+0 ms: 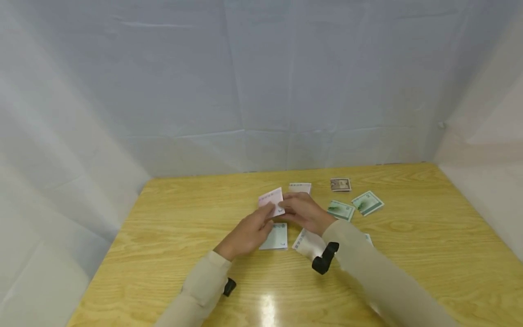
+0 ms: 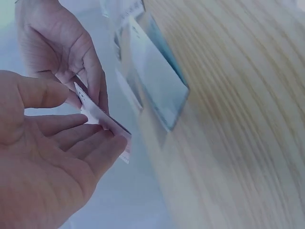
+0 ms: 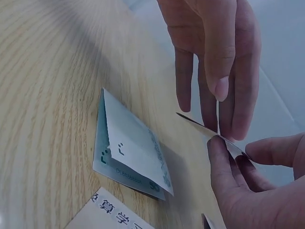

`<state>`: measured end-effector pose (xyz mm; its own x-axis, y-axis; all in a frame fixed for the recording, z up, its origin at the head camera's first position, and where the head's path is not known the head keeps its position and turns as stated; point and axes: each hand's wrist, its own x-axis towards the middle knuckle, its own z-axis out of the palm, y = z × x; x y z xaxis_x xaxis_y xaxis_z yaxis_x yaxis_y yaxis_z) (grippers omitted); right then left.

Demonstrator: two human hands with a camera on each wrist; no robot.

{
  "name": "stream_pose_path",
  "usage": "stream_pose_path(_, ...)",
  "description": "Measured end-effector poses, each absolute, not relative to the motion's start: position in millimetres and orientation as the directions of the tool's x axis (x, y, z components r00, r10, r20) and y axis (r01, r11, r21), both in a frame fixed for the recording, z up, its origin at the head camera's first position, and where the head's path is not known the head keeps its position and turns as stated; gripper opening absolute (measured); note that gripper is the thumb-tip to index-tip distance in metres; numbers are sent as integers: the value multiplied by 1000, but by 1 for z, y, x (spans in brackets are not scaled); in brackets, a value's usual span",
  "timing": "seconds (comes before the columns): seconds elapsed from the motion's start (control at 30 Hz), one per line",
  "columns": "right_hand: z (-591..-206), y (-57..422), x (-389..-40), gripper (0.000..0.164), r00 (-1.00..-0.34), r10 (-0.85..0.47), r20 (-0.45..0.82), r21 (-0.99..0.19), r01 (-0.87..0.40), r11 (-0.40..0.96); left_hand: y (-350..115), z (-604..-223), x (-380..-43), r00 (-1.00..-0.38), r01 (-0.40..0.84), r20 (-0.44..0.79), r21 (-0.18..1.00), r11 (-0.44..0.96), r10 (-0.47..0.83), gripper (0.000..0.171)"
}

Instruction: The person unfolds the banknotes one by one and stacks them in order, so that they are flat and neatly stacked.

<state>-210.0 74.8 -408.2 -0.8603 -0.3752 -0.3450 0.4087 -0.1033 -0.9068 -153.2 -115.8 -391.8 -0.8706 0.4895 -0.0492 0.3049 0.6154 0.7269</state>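
Observation:
Over the middle of the wooden table, a folded pale pink banknote (image 1: pixel 269 199) is held up between both hands. My right hand (image 1: pixel 305 211) pinches its edge between thumb and fingers, which shows in the right wrist view. Nearly straight fingers of my left hand (image 1: pixel 247 232) touch the note from the other side; the left thumb stands apart from it in the left wrist view. Just below the hands lies a folded pale green banknote (image 1: pixel 274 237), its top flap tilted up (image 3: pixel 136 145). Beside it, partly hidden by the right wrist, is a whitish note with printed characters (image 1: pixel 308 244).
Behind the right hand lies another folded pale note (image 1: pixel 300 186). Two green notes (image 1: pixel 341 210) (image 1: pixel 367 202) and a small brown note (image 1: pixel 341 184) lie farther right. The right sleeve mostly covers one more note (image 1: pixel 369 239). White sheeting (image 1: pixel 261 91) encloses the table's back and sides.

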Motion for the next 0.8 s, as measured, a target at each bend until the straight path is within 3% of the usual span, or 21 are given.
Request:
stream_pose_path(0.23,-397,92,-194,38,-838,-463,-289,-918,380,-115,-106,-380,-140,-863,348,20,747,567,504,54)
stream_pose_path(0.53,-386,108,-168,46,-823,-506,-257,-918,371,-138,-98,-373,-125,-897,335,100,789,516,430,44)
stream_pose_path(0.8,-387,124,-145,51,-819,-493,-295,-934,356,-32,-88,-373,-112,-923,256,88,866,429,375,37)
